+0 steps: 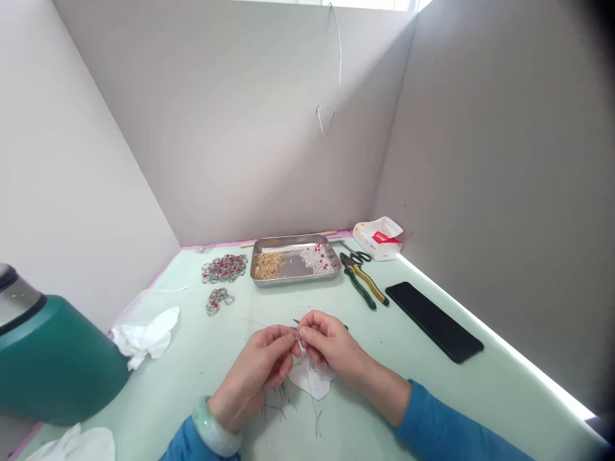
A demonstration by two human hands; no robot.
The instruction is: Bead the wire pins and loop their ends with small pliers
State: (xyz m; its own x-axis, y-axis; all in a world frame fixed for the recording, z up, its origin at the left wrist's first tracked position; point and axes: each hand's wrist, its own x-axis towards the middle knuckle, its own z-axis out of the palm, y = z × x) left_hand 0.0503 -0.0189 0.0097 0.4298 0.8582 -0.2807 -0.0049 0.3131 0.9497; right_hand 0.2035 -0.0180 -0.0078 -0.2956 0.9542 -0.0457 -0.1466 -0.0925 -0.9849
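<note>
My left hand (264, 362) and my right hand (331, 342) meet above the near middle of the table. Thumb and fingertips of both are pinched together, almost touching. Whatever lies between them is too small to make out. A thin wire (257, 321) shows behind my left fingers. The dark pointed tip of a tool (296, 321) sticks out beside my right fingers; its rest is mostly hidden by that hand. Below the hands lies a white tissue (312, 383), with several thin dark wire pieces (283, 404) scattered around it.
A metal tray (298, 280) holds gold, clear and red beads. Red-beaded chains (225, 269) lie left of it. Pliers (362, 282), scissors (358, 256), a small box (378, 240) and a black phone (432, 320) are rightward. A green flask (57, 358) stands left.
</note>
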